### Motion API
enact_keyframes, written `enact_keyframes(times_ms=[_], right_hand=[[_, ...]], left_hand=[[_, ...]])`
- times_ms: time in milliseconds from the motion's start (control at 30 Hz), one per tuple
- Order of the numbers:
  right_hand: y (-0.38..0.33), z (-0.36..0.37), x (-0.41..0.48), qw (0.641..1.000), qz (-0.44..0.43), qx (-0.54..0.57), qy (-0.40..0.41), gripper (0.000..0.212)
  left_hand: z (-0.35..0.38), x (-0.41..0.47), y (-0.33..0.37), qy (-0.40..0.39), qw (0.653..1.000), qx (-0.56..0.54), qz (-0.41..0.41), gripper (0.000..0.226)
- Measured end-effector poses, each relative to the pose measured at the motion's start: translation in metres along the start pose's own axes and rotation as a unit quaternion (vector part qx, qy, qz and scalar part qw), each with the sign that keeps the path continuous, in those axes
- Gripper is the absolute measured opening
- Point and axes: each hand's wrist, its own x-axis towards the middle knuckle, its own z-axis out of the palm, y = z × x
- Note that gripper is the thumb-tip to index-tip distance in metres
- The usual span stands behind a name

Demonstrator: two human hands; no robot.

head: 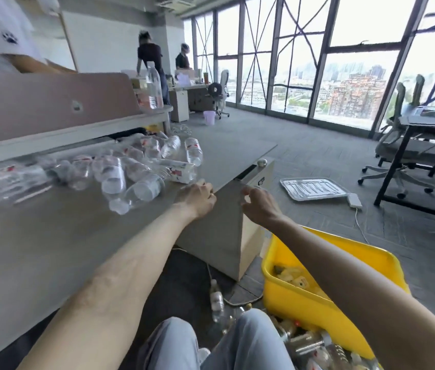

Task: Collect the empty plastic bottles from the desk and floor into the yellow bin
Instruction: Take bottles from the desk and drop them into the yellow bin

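On the desk (37, 249), bottles (131, 180) lie near left hand (197, 197)

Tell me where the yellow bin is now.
In the head view, the yellow bin stands on the floor at the lower right, just beside the end of the desk.

— The bottles (141, 186) look like thin, clear plastic, glossy and crinkled.
— The bin (304, 297) is plastic too: yellow, smooth, with a shine. The desk (37, 249) has a smooth, matt grey top.
— The tray (315, 188) looks like bright, ribbed metal.
— And the floor (304, 140) is rough, matt grey carpet.
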Motion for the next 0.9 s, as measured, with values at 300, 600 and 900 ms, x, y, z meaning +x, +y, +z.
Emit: enact_keyframes(times_ms=[300, 600, 900], right_hand=[[-0.142, 0.05, 0.032, 0.981, -0.194, -0.02, -0.011, 0.048], [-0.215, 0.097, 0.08, 0.877, -0.337, -0.327, -0.098, 0.08], [-0.21, 0.104, 0.101, 0.871, -0.313, -0.337, -0.171, 0.079]], left_hand=[[-0.071, -0.08, -0.12, 0.069, 0.99, -0.008, -0.124, 0.029], [-0.105, -0.155, -0.196, 0.109, 0.968, -0.024, -0.223, 0.029], [-0.101, -0.16, -0.23, 0.114, 0.962, -0.028, -0.245, 0.029]])
